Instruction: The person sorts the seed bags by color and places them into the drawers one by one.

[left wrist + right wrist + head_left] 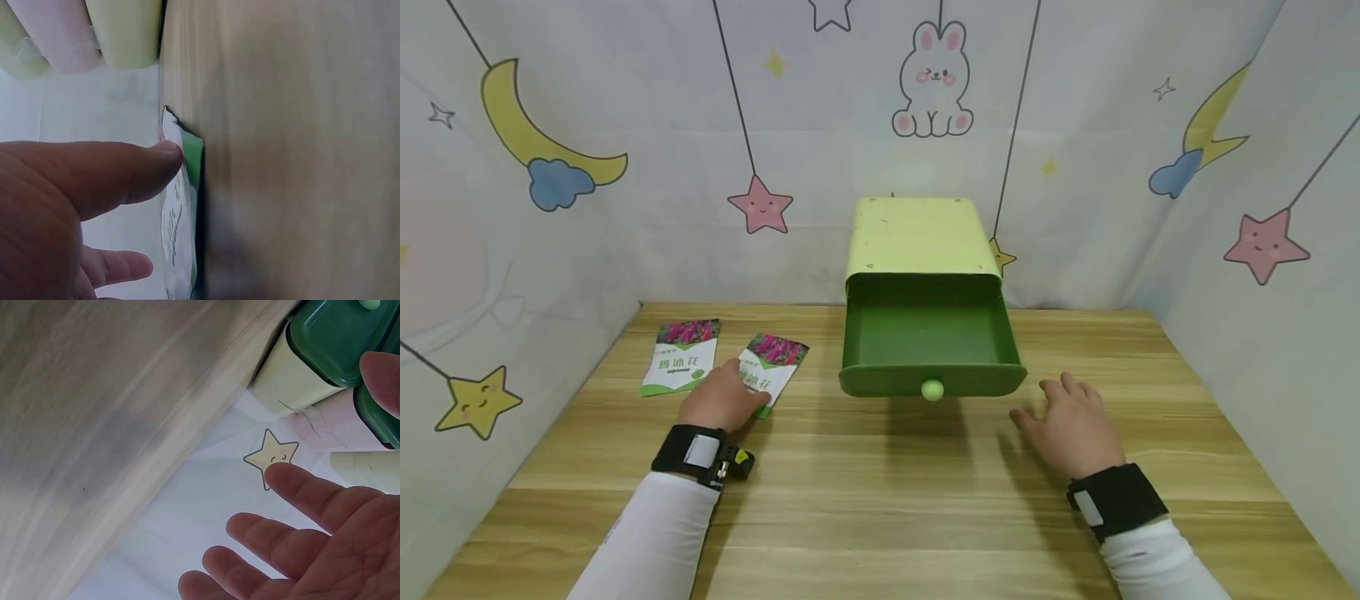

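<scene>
My left hand [721, 400] reaches over the right one of two seed packets [784, 350], which have pink flowers and green-and-white fronts. Its thumb [134, 172] touches this packet's face near one edge in the left wrist view; the other fingers look straight and apart from it. Beside it, the second seed packet [681, 358] lies flat to the left. My right hand [1075, 427] hovers with spread fingers just right of the pulled-out green drawer [880, 381], holding nothing. That drawer has a pale green round knob [932, 390] and no contents visible inside.
Behind the drawer stands its pale yellow cabinet [921, 237], against the patterned back cloth. A pink tier [331, 422] with a green drawer front shows in the right wrist view. White cloth walls [1262, 358] bound the wooden table [865, 533] left and right.
</scene>
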Motion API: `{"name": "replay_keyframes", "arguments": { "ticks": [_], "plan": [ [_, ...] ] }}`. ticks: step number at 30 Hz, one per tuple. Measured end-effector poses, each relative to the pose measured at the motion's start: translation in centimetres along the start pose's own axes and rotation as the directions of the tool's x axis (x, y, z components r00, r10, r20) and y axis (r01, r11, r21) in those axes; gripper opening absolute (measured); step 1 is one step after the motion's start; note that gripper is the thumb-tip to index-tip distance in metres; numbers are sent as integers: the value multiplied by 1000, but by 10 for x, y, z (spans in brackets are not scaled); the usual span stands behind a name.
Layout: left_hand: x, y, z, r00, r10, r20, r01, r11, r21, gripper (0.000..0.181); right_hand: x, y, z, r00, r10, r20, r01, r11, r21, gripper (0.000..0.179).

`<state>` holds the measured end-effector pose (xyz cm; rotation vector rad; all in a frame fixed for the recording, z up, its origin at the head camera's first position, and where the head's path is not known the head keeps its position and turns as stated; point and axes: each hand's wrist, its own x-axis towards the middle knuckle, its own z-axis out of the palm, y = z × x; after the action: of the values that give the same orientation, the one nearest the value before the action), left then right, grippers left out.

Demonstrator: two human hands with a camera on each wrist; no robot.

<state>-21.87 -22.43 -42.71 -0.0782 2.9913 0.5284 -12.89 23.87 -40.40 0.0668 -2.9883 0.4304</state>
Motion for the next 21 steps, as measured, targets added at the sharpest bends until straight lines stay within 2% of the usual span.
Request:
{"name": "replay_keyframes", "arguments": {
  "ticks": [12, 21],
  "plan": [
    [2, -3, 2, 1000, -2, 1, 2, 999, 34, 90, -1, -1, 1, 1000, -21, -8, 21, 1000, 7, 73],
    [-1, -2, 1, 998, 3, -60, -3, 1000, 6, 75, -1, -1, 2, 1000, -22, -16, 22, 1000, -3, 72]
  ]
}}
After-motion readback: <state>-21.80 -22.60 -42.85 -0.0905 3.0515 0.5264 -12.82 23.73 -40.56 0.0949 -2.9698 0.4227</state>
